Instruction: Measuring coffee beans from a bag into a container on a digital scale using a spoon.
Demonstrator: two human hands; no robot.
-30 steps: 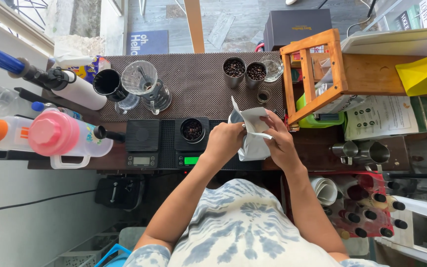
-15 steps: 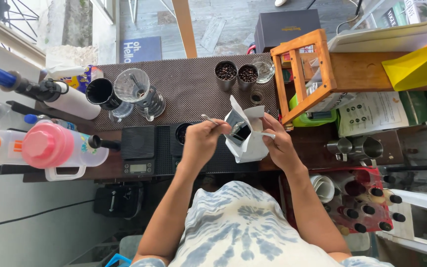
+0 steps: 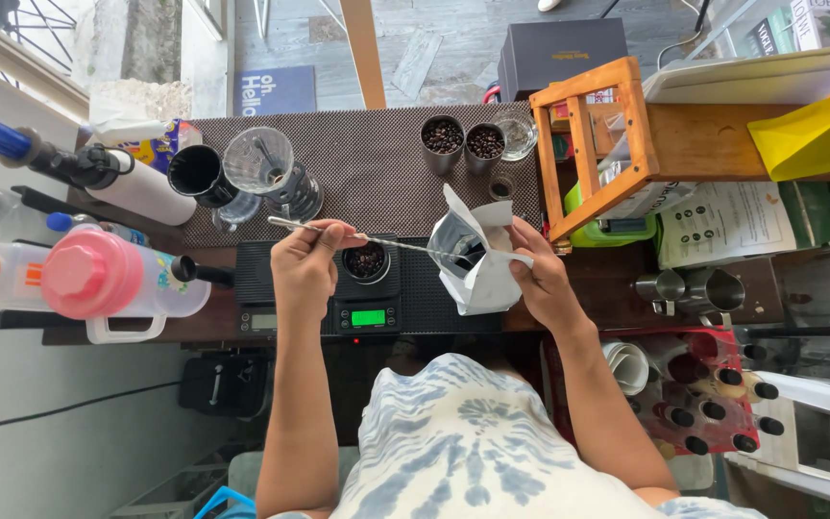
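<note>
Now: left hand (image 3: 307,261) pinched shut on long metal spoon (image 3: 357,235), bowl end inside white coffee bag (image 3: 477,264); right hand (image 3: 540,279) clasped round bag, beside small cup of beans (image 3: 367,260) on digital scale (image 3: 369,306).

spoon (image 3: 377,237) – thin shiny metal | bag (image 3: 477,279) – matt white paper | mat (image 3: 377,173) – rough woven

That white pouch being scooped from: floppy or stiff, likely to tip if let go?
Probably floppy: the pouch has creased walls and its torn top flares unevenly. It is likely light, since the right hand holds it tilted by one side. It would likely tip if released, as it leans while the left hand works a spoon into its mouth.
</note>
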